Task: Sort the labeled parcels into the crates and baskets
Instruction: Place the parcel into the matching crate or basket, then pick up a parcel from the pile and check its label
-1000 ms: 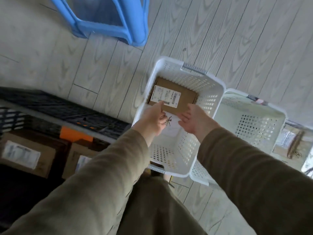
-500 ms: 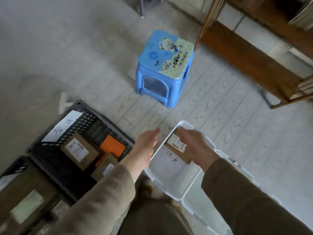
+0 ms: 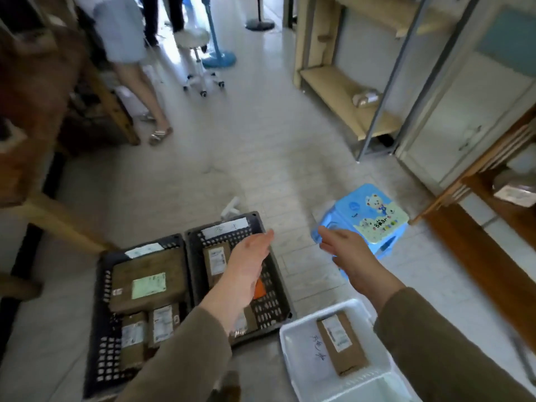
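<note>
Brown parcel (image 3: 341,346) lies in the white basket (image 3: 293,352), both my left hand (image 3: 249,261) and right hand (image 3: 349,252) are wide and empty, and I risk tripping on the blue stool (image 3: 374,219) just ahead.

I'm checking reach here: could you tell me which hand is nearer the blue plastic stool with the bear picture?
Right. The right hand overlaps the blue plastic stool at its near-left edge; the left hand hangs further left, over the right-hand black crate.
</note>
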`<state>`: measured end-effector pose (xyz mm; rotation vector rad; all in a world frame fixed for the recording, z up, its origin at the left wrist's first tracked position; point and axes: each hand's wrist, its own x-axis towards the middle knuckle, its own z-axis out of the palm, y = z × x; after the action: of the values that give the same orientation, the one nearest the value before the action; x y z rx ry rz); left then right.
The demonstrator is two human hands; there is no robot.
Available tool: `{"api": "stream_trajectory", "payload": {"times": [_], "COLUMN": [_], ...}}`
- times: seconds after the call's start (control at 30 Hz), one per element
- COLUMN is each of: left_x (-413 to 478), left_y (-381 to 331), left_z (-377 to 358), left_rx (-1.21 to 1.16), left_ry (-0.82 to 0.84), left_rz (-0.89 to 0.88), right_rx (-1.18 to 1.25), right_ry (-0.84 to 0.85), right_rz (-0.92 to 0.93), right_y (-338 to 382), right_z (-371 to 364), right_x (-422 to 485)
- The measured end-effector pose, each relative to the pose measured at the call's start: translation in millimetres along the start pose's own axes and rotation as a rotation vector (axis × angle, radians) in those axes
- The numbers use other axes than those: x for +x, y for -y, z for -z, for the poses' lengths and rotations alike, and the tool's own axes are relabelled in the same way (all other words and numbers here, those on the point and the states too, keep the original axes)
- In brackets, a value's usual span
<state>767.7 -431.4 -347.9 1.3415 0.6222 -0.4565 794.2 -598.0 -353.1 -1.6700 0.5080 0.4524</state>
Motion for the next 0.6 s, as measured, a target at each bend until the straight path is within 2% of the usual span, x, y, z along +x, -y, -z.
{"api": "stream_trajectory", "payload": {"times": [0.07, 0.13, 0.3, 0.6], "left_x": [-55.5, -69.2, -155.5, -331.5], "left_y": [-16.0, -22.2, -29.6, 19.9], "left_z": [51.2, 57.6, 140.8, 296.7], "left_rx": [-0.074, -0.031, -0.132, -0.229], "left_ry": [-0.094, -0.109, -0.338, -0.684], "left_rz": [-0.133, -0.156, -0.314, -0.482], "right_rx": [-0.058, -0.036, -0.113, -0.245], "right_ry": [0.114, 0.135, 0.351, 0.741], "right_rz": [0.091, 0.121, 0.258, 0.443], "right_y": [30.7, 34.6, 68.4, 77.7], "right_z": [-42.1, -47.2, -132.9, -302.7], "right_x": [-42.2, -51.3, -114.6, -275.3]}}
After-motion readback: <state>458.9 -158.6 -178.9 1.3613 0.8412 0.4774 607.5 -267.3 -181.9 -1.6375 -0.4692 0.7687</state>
